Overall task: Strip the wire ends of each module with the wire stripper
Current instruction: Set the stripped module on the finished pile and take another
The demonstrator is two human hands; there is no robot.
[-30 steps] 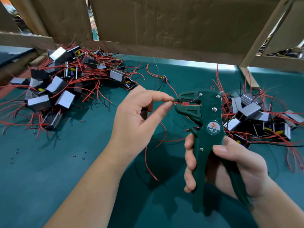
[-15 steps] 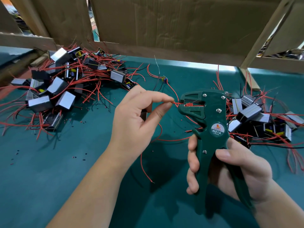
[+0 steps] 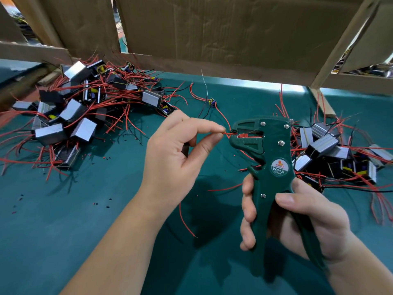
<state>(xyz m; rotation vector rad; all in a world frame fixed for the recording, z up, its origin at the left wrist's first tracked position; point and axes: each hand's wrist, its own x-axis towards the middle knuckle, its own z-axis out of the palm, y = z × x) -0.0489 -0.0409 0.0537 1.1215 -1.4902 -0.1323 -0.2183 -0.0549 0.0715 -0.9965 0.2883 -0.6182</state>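
My right hand (image 3: 302,220) grips the handles of a dark green wire stripper (image 3: 268,165) held upright above the mat. My left hand (image 3: 176,154) pinches a thin red wire (image 3: 227,134) between thumb and forefinger, its end fed into the stripper's jaws. A dark module body is partly hidden in my left palm, with a red wire (image 3: 185,220) hanging below my wrist. A heap of silver-and-black modules with red wires (image 3: 70,116) lies at the left. A second heap of modules (image 3: 331,154) lies at the right, behind the stripper.
A green mat (image 3: 63,231) covers the table, dotted with small bits of stripped insulation (image 3: 95,203). Brown cardboard walls (image 3: 212,35) stand along the back edge. One small loose part with wires (image 3: 211,102) lies mid-table near the cardboard.
Both hands and the stripper have shifted slightly right and down. The red wire end has gone from the jaw's mouth into the jaws.
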